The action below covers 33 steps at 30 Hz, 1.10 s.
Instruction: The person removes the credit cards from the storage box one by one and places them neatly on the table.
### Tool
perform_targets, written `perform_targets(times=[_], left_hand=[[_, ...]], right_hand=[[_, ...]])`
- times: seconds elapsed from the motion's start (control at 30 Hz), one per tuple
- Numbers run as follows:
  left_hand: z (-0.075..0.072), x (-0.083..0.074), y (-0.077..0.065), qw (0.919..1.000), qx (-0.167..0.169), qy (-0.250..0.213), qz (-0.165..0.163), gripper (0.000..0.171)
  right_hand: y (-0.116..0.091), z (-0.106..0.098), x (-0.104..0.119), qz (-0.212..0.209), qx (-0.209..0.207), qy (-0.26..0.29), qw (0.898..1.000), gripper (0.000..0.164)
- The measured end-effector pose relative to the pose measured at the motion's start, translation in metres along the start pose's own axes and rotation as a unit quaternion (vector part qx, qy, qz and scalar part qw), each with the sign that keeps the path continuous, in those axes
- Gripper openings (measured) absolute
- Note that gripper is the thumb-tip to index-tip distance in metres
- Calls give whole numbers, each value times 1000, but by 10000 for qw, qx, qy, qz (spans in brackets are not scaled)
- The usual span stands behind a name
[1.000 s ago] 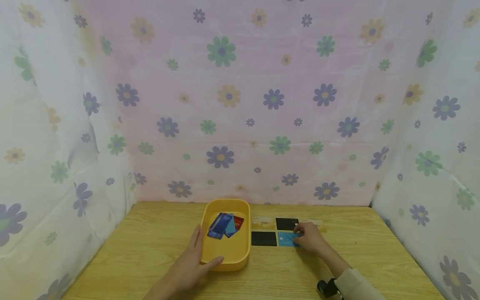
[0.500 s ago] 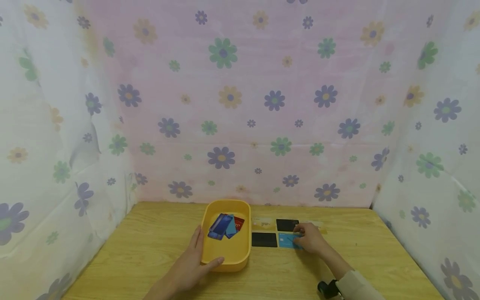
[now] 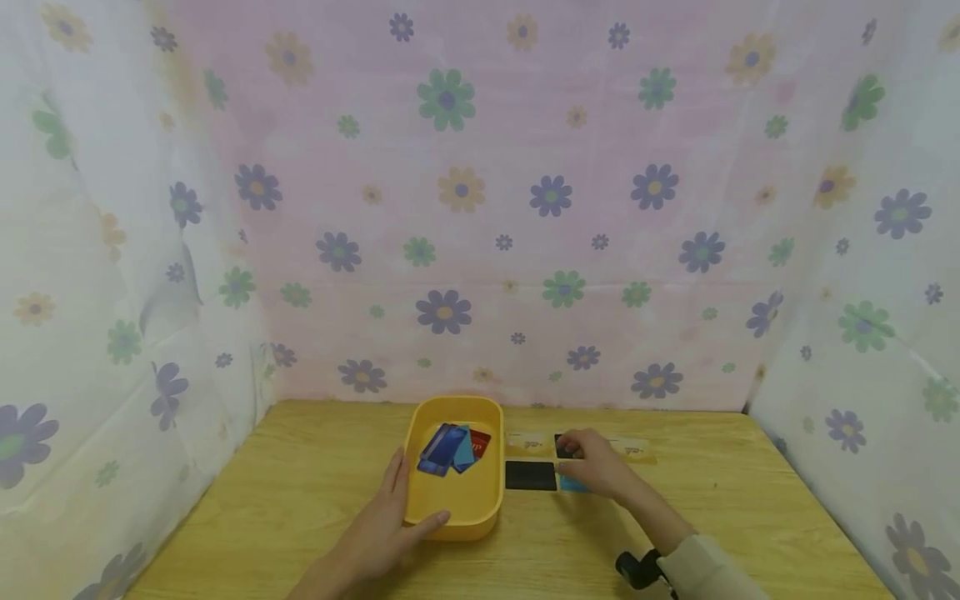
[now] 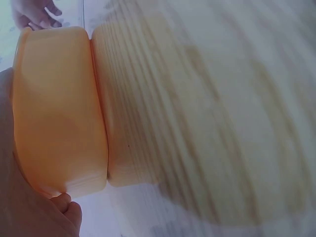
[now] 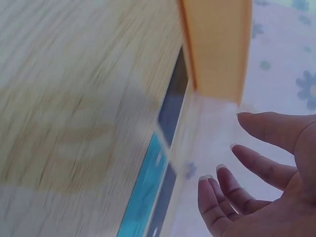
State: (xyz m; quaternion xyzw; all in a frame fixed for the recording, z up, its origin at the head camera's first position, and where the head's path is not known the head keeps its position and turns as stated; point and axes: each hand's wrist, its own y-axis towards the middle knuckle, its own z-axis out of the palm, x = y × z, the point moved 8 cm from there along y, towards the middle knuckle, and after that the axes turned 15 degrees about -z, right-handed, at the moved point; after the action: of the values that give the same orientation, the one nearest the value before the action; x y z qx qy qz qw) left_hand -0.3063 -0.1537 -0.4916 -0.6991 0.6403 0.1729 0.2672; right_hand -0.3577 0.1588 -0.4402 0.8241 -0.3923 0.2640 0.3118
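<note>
A yellow plastic box stands on the table with several cards inside: dark blue, light blue and red ones. My left hand grips its near-left corner, fingers along the left wall and thumb over the near rim. In the left wrist view, fingertips show at the box's lower edge. To the right, my right hand hovers over the laid-out cards. Its fingers are loosely spread and hold nothing in the right wrist view. It partly hides a blue card and a black card.
Other cards lie flat in two rows beside the box: a plain black card in front, and pale gold cards at the back left and right. A black wrist device sits below the right sleeve. Flowered cloth encloses the wooden table.
My right hand has moved left from the blue card's right end, now covering more of the blue and back black cards and revealing the right gold card. The left hand and box stay put.
</note>
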Motion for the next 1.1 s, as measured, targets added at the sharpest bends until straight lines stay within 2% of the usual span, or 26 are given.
perform_targets(times=[0.37,0.67,0.8,0.93,1.1], left_hand=[[2,2,1,10000,49,-10,-84,124],[0,0,1,10000,-21,-36,24,123],[0,1,1,9999,-99,8,114,121],[-1,2,-1,9996,-190,3,202,118],[-2,1,-3,9993,-210,-17,313,116]], right_hand=[[22,35,40,-584,77,255,9979,33],[45,67,67,-993,150,447,9939,34],[52,81,75,-991,167,634,9929,37],[61,94,79,-805,60,845,9931,45],[73,111,78,-544,-35,629,9965,54]])
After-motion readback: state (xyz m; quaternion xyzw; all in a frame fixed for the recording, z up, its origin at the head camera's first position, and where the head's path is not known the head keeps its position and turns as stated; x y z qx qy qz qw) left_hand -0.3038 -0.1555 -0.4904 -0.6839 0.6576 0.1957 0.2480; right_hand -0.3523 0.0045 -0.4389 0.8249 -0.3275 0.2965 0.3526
